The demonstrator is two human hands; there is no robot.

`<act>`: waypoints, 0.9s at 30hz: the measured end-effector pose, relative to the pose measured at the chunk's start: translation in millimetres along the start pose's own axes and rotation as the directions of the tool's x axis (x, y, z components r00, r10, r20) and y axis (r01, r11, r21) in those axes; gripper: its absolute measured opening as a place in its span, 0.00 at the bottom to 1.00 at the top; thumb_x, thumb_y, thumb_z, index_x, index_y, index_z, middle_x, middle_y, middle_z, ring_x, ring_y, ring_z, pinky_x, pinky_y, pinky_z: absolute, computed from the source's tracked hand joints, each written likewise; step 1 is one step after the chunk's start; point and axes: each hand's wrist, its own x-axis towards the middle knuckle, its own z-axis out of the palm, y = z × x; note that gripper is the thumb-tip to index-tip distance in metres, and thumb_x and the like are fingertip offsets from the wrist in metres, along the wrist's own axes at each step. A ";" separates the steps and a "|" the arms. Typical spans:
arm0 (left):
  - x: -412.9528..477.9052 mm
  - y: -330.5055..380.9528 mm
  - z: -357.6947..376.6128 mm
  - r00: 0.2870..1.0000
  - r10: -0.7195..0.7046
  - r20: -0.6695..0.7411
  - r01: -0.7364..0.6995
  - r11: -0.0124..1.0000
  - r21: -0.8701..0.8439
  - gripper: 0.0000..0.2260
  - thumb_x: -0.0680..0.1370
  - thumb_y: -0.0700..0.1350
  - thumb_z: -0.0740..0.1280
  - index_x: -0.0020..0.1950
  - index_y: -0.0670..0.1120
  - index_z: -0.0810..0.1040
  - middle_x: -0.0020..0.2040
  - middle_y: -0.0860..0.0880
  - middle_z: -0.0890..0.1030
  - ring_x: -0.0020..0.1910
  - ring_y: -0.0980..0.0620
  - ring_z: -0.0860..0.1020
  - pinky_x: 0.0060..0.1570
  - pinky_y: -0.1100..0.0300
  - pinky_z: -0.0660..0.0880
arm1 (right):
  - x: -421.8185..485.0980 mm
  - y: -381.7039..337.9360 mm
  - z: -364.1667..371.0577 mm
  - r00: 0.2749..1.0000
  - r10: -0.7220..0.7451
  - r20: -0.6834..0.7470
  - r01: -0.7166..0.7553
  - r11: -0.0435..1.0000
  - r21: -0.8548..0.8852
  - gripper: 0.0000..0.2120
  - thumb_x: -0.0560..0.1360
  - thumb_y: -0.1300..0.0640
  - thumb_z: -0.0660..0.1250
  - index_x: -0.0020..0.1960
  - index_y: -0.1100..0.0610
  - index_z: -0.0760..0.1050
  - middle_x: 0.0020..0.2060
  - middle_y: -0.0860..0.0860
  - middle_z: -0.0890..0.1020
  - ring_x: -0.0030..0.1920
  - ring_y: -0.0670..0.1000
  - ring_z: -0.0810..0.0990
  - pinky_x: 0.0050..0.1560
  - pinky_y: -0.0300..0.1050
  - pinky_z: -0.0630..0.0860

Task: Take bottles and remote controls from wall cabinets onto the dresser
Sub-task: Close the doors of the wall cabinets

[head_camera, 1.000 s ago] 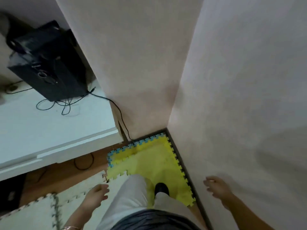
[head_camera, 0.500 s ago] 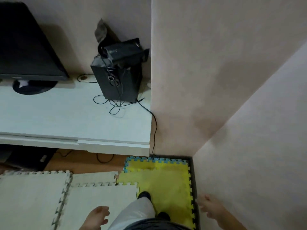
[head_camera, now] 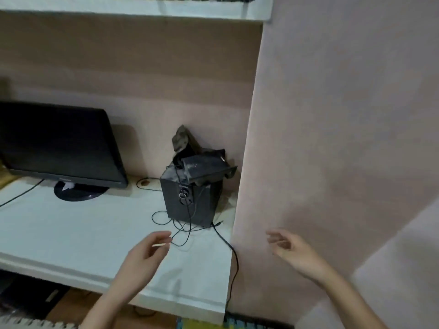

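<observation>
My left hand (head_camera: 142,260) is raised over the front right part of the white dresser top (head_camera: 71,233), fingers loosely apart, holding nothing. My right hand (head_camera: 297,252) hovers in front of the pink wall, also empty with its fingers spread. A white wall shelf (head_camera: 133,10) runs along the top edge, with several dark items on it, only their bottoms visible. No bottle or remote control can be made out.
A black monitor (head_camera: 57,143) stands on the dresser at the left. A black speaker (head_camera: 190,198) with dark clutter on top sits at the right, its cables (head_camera: 180,229) trailing over the surface and down the edge. A pink wall (head_camera: 332,138) juts out on the right.
The view has swung up from the floor mats to the dresser and the shelf above. Both hands have risen from beside my legs to dresser height.
</observation>
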 end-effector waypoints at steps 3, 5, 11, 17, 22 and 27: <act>21.0 91.0 -20.5 0.946 0.302 -0.117 -0.305 0.952 -0.008 0.13 0.77 0.40 0.64 0.49 0.60 0.75 0.51 0.65 0.81 0.50 0.67 0.78 0.45 0.77 0.73 | 9.0 -102.1 -37.6 0.940 -0.337 -0.061 0.338 0.941 0.014 0.16 0.74 0.64 0.67 0.48 0.42 0.73 0.46 0.48 0.80 0.47 0.46 0.78 0.56 0.38 0.73; 28.5 150.1 -34.4 0.857 0.485 -0.175 -0.490 0.872 0.015 0.14 0.77 0.40 0.64 0.50 0.62 0.75 0.53 0.67 0.79 0.52 0.68 0.78 0.48 0.78 0.73 | 5.4 -167.2 -61.7 0.850 -0.518 -0.093 0.521 0.853 0.013 0.16 0.73 0.63 0.68 0.48 0.41 0.74 0.45 0.45 0.81 0.48 0.43 0.79 0.56 0.35 0.74; 33.3 296.0 -75.0 0.471 0.800 -0.372 -0.837 0.539 0.099 0.12 0.69 0.53 0.66 0.52 0.64 0.75 0.54 0.63 0.81 0.55 0.65 0.79 0.55 0.71 0.75 | -17.7 -305.3 -110.6 0.393 -0.881 -0.262 0.887 0.439 -0.146 0.14 0.70 0.55 0.69 0.51 0.38 0.74 0.49 0.41 0.81 0.50 0.39 0.80 0.56 0.31 0.75; 33.1 406.3 -112.1 0.152 0.859 -0.490 -0.953 0.259 0.158 0.16 0.69 0.46 0.64 0.53 0.63 0.72 0.56 0.59 0.80 0.58 0.63 0.77 0.57 0.68 0.74 | -40.0 -402.6 -150.7 -0.097 -0.911 -0.402 0.915 0.077 -0.396 0.13 0.68 0.46 0.64 0.52 0.37 0.71 0.50 0.37 0.80 0.54 0.36 0.77 0.56 0.26 0.72; 23.2 483.1 -136.0 0.063 0.854 -0.517 -0.980 0.151 0.130 0.17 0.70 0.49 0.62 0.58 0.60 0.68 0.59 0.59 0.74 0.60 0.59 0.75 0.58 0.65 0.71 | -58.1 -479.6 -172.2 -0.233 -0.869 -0.436 0.902 -0.025 -0.432 0.22 0.73 0.51 0.64 0.66 0.49 0.69 0.61 0.41 0.74 0.62 0.40 0.72 0.63 0.33 0.69; 4.1 515.1 -160.8 0.056 0.791 -0.609 -0.998 0.060 -0.014 0.08 0.77 0.50 0.57 0.53 0.59 0.72 0.59 0.54 0.77 0.59 0.58 0.77 0.62 0.59 0.71 | -75.7 -524.7 -162.9 -0.154 -0.912 -0.379 0.976 -0.080 -0.202 0.18 0.79 0.48 0.56 0.69 0.45 0.66 0.63 0.40 0.72 0.58 0.35 0.72 0.55 0.27 0.71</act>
